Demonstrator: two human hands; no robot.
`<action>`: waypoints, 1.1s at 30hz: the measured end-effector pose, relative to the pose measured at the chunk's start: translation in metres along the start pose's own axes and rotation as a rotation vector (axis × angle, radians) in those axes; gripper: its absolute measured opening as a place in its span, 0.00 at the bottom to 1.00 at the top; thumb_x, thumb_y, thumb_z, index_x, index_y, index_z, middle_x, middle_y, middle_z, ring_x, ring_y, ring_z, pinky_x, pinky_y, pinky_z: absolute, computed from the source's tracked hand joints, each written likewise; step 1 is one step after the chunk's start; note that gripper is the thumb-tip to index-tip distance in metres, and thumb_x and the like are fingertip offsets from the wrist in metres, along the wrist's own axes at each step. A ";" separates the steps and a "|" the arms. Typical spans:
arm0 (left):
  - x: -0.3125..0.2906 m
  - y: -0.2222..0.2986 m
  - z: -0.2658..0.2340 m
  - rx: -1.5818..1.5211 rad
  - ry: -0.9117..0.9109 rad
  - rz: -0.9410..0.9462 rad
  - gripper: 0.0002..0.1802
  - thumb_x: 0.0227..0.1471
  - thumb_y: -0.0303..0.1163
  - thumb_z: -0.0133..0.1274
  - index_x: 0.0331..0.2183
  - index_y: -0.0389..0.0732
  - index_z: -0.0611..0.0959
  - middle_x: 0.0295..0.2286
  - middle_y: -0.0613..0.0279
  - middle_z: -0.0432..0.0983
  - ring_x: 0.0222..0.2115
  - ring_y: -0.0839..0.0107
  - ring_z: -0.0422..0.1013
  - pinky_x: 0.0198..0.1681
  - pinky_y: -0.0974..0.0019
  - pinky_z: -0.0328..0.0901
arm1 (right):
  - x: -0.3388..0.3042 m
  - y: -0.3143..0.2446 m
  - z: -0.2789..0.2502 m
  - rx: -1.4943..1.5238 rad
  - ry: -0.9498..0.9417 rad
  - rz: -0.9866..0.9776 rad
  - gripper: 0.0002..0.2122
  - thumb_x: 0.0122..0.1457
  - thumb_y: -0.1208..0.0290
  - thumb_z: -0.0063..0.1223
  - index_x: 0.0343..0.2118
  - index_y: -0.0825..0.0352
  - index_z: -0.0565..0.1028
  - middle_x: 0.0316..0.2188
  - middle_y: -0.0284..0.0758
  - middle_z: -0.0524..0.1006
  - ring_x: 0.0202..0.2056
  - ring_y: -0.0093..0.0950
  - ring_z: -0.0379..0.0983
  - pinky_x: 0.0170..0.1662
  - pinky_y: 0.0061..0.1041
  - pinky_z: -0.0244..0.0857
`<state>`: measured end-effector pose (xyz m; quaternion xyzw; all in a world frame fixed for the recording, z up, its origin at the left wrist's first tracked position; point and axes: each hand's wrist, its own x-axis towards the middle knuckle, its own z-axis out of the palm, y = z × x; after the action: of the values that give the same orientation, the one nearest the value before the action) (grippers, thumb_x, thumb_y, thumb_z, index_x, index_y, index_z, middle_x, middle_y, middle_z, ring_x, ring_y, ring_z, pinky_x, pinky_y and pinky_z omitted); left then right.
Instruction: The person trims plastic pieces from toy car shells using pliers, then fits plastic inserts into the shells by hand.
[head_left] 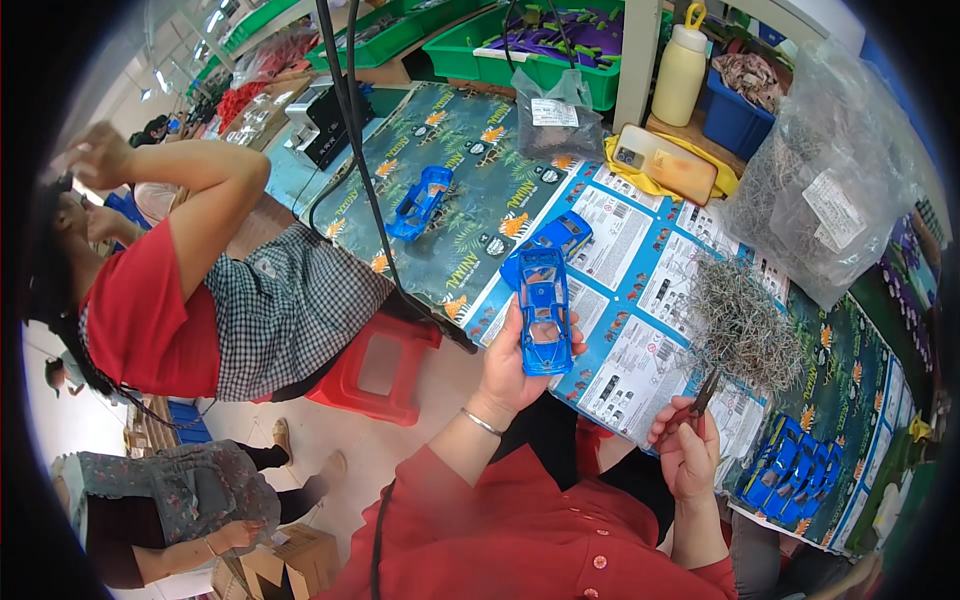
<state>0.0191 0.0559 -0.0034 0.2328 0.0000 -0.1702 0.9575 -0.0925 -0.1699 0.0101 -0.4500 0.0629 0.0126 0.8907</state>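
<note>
Ideally, the left hand, gripping the blue car shell in front of it, keeps that hold light and level; the right hand, closed around a dark-tipped tool, would do best teasing single pieces from the tangled heap just beyond it. The shell looks glossy, moulded, elongated, with window gaps; the heap looks thin, wiry, metallic grey.

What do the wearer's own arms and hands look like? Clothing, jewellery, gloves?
Left hand: ungloved, thin silver-coloured metal bangle at the wrist. Right hand: ungloved, no bracelet visible. Plain red fabric sleeves on both arms, ending well short of the wrists.
</note>
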 end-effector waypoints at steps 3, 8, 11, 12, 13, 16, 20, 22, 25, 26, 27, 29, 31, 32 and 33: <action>0.000 0.000 -0.001 0.004 0.001 -0.004 0.31 0.55 0.54 0.33 0.50 0.40 0.63 0.39 0.50 0.68 0.36 0.59 0.70 0.42 0.53 0.65 | 0.000 0.000 -0.001 -0.003 0.000 -0.001 0.15 0.54 0.74 0.44 0.45 0.72 0.64 0.34 0.39 0.71 0.34 0.28 0.69 0.37 0.29 0.65; 0.000 0.000 0.001 0.002 0.003 -0.001 0.31 0.55 0.55 0.33 0.49 0.38 0.64 0.39 0.50 0.68 0.36 0.59 0.70 0.42 0.53 0.65 | 0.000 0.001 -0.001 -0.003 -0.002 -0.004 0.15 0.54 0.75 0.44 0.45 0.72 0.64 0.34 0.40 0.71 0.34 0.28 0.69 0.37 0.29 0.65; 0.000 0.000 0.001 0.000 -0.002 -0.009 0.31 0.55 0.55 0.33 0.48 0.38 0.65 0.39 0.51 0.69 0.36 0.60 0.70 0.42 0.54 0.65 | 0.000 0.001 -0.002 -0.001 -0.007 -0.006 0.15 0.54 0.74 0.44 0.45 0.72 0.64 0.34 0.39 0.71 0.34 0.28 0.69 0.37 0.29 0.65; 0.000 0.000 0.002 0.002 0.002 -0.010 0.31 0.55 0.55 0.33 0.48 0.37 0.66 0.39 0.51 0.69 0.36 0.60 0.70 0.42 0.54 0.65 | 0.000 0.001 -0.002 -0.003 -0.006 -0.003 0.15 0.54 0.74 0.44 0.45 0.71 0.64 0.34 0.39 0.71 0.34 0.28 0.69 0.37 0.29 0.65; 0.000 0.000 0.002 0.004 0.007 -0.012 0.31 0.55 0.55 0.33 0.47 0.37 0.66 0.39 0.51 0.69 0.36 0.60 0.70 0.42 0.54 0.65 | 0.000 0.001 -0.002 -0.005 -0.005 0.001 0.15 0.54 0.74 0.44 0.45 0.71 0.64 0.34 0.40 0.71 0.33 0.28 0.69 0.37 0.28 0.65; 0.000 0.000 0.001 0.006 0.011 -0.013 0.31 0.55 0.55 0.33 0.47 0.37 0.66 0.39 0.51 0.69 0.36 0.60 0.70 0.42 0.54 0.65 | 0.000 0.002 -0.003 -0.006 -0.008 -0.003 0.15 0.54 0.74 0.44 0.45 0.72 0.64 0.34 0.40 0.71 0.33 0.28 0.69 0.37 0.28 0.65; -0.001 0.000 0.001 0.003 0.001 -0.007 0.31 0.55 0.55 0.33 0.47 0.37 0.66 0.39 0.51 0.69 0.36 0.60 0.70 0.42 0.54 0.65 | 0.000 0.001 -0.002 -0.006 -0.004 -0.003 0.15 0.54 0.74 0.44 0.45 0.72 0.64 0.34 0.40 0.71 0.34 0.28 0.69 0.37 0.28 0.65; 0.000 0.000 0.001 0.004 -0.002 -0.006 0.31 0.55 0.54 0.33 0.47 0.37 0.66 0.39 0.51 0.69 0.36 0.60 0.70 0.42 0.54 0.65 | 0.000 0.001 -0.002 -0.007 0.000 -0.002 0.15 0.54 0.74 0.43 0.45 0.72 0.64 0.35 0.40 0.71 0.34 0.28 0.69 0.37 0.28 0.65; 0.001 -0.001 0.001 0.002 0.005 -0.016 0.31 0.55 0.54 0.33 0.47 0.37 0.66 0.39 0.51 0.69 0.36 0.60 0.70 0.42 0.54 0.65 | 0.001 0.001 -0.003 -0.004 -0.003 -0.005 0.15 0.54 0.74 0.43 0.45 0.72 0.64 0.35 0.40 0.71 0.34 0.28 0.69 0.38 0.28 0.65; 0.003 -0.001 0.002 0.002 0.003 -0.017 0.31 0.55 0.54 0.33 0.47 0.37 0.66 0.39 0.51 0.69 0.36 0.60 0.70 0.42 0.54 0.65 | 0.001 0.001 -0.003 -0.004 -0.001 -0.007 0.15 0.54 0.74 0.43 0.45 0.72 0.64 0.35 0.40 0.71 0.34 0.28 0.69 0.38 0.28 0.65; 0.003 -0.001 0.002 0.007 0.005 -0.012 0.31 0.55 0.54 0.33 0.47 0.37 0.66 0.39 0.51 0.69 0.36 0.60 0.70 0.42 0.54 0.65 | 0.001 0.001 -0.003 -0.003 -0.001 -0.009 0.15 0.54 0.74 0.43 0.45 0.72 0.64 0.35 0.40 0.71 0.34 0.28 0.69 0.38 0.28 0.65; 0.005 -0.001 0.002 0.012 0.004 -0.007 0.31 0.55 0.54 0.33 0.47 0.37 0.66 0.39 0.51 0.69 0.36 0.60 0.70 0.42 0.55 0.65 | 0.003 0.001 -0.003 -0.002 -0.002 -0.014 0.15 0.54 0.74 0.43 0.45 0.72 0.64 0.35 0.40 0.71 0.34 0.28 0.69 0.38 0.28 0.65; 0.003 0.001 0.000 0.021 0.005 0.001 0.31 0.55 0.54 0.35 0.47 0.36 0.65 0.39 0.51 0.69 0.36 0.60 0.70 0.42 0.55 0.65 | 0.004 0.003 -0.002 0.002 -0.007 -0.009 0.15 0.55 0.75 0.43 0.45 0.72 0.64 0.35 0.40 0.71 0.33 0.28 0.69 0.37 0.28 0.65; 0.002 0.002 -0.004 0.027 0.010 0.012 0.31 0.55 0.54 0.35 0.47 0.36 0.65 0.39 0.51 0.69 0.36 0.60 0.70 0.42 0.55 0.65 | 0.004 0.004 -0.002 0.008 -0.019 -0.004 0.15 0.55 0.75 0.43 0.45 0.72 0.64 0.35 0.40 0.71 0.33 0.28 0.69 0.37 0.28 0.65; -0.001 0.002 -0.008 -0.019 0.015 -0.014 0.31 0.54 0.55 0.35 0.48 0.38 0.64 0.39 0.51 0.69 0.36 0.59 0.70 0.42 0.54 0.65 | 0.003 0.006 -0.002 0.021 -0.025 -0.009 0.14 0.55 0.75 0.43 0.45 0.71 0.64 0.35 0.39 0.71 0.33 0.28 0.69 0.37 0.28 0.65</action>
<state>0.0195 0.0617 -0.0096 0.2248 0.0107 -0.1753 0.9584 -0.0899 -0.1682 0.0040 -0.4406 0.0497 0.0135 0.8962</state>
